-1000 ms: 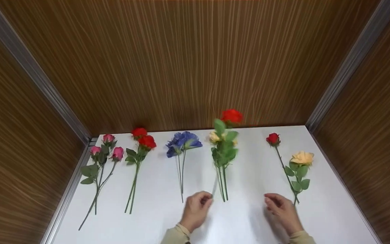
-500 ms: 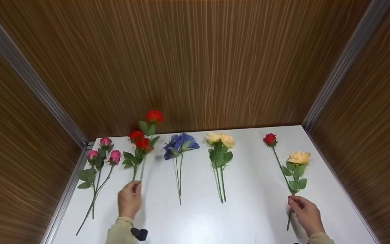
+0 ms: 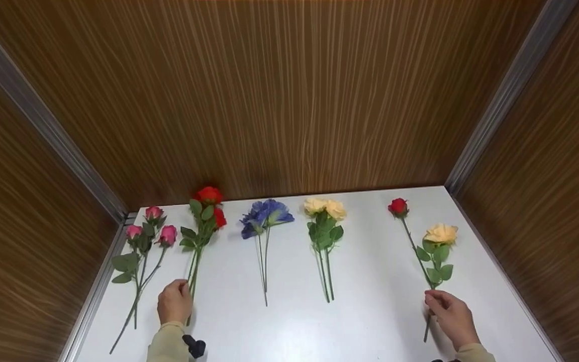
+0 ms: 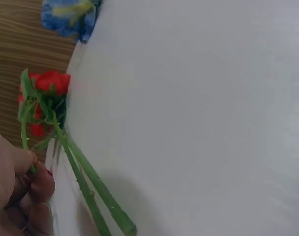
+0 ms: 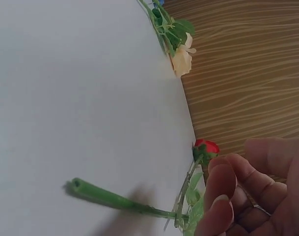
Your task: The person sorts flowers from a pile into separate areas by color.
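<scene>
At the left, my left hand (image 3: 175,301) pinches the stem of a red rose (image 3: 209,195). This rose lies over the red rose bunch, its bloom covering part of another bloom. In the left wrist view, thumb and finger close on a thin green stem (image 4: 24,135). My right hand (image 3: 453,319) has curled fingers over the crossed stems of a yellow rose (image 3: 441,234) and a smaller red rose (image 3: 398,206). The yellow rose's stem end (image 5: 97,194) lies outside its fingers in the right wrist view. I cannot tell whether the right hand grips a stem.
Pink roses (image 3: 168,235) lie at the far left of the white table (image 3: 289,332). Blue flowers (image 3: 268,215) are in the middle, with a yellow rose bunch (image 3: 325,207) to their right. Brown wood-grain panels (image 3: 289,100) stand behind and at both sides.
My left hand has carried the red rose from the middle to the red bunch and lowered it there. My right hand has moved right, to the crossed stems, and stays there.
</scene>
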A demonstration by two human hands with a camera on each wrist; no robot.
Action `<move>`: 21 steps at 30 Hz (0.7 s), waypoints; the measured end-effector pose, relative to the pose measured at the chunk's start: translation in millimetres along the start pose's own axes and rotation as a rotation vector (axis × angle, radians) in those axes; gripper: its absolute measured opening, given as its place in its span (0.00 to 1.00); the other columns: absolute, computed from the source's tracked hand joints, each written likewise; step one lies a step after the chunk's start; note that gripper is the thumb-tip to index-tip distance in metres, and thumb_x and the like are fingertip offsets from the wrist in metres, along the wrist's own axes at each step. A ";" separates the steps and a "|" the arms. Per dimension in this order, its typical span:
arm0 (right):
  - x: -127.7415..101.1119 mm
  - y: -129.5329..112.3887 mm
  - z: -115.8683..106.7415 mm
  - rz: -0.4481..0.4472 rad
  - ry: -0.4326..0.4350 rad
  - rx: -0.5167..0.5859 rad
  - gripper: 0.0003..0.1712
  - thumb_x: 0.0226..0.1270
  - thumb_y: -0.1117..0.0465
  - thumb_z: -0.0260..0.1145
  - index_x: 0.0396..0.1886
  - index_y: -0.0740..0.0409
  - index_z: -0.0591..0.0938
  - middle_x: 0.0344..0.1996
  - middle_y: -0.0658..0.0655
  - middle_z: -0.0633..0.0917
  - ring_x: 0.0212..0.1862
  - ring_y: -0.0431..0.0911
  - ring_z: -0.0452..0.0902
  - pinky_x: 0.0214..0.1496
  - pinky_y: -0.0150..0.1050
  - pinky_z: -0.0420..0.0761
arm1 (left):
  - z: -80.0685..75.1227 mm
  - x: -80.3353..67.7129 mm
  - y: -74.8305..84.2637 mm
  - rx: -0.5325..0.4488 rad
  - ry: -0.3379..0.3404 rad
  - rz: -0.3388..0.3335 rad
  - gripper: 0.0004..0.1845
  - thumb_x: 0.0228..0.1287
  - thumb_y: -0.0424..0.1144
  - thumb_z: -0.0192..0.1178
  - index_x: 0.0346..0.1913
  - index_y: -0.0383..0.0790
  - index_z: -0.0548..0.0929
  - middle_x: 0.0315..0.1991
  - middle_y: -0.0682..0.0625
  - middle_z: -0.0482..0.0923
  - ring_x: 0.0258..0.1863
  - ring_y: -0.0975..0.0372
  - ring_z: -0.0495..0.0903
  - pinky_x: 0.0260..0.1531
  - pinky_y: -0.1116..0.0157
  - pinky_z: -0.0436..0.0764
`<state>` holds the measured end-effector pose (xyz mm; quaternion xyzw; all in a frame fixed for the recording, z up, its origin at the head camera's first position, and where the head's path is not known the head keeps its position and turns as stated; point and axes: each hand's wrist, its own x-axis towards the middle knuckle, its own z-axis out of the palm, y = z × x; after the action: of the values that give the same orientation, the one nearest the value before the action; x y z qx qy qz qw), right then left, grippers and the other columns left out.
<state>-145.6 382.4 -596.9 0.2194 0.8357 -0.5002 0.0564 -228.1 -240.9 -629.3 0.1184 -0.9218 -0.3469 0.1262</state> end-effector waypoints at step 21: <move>47.2 -27.8 -10.8 -0.250 0.070 -0.362 0.20 0.70 0.53 0.59 0.50 0.64 0.81 0.42 0.62 0.83 0.42 0.54 0.78 0.39 0.47 0.78 | 16.1 -11.6 -24.0 -0.089 -0.010 -0.150 0.08 0.64 0.36 0.59 0.39 0.36 0.84 0.31 0.47 0.79 0.33 0.55 0.78 0.34 0.58 0.72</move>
<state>-198.3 395.1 -583.8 0.1175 0.9340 -0.3372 0.0031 -219.1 -245.0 -658.8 0.1796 -0.8947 -0.3964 0.1003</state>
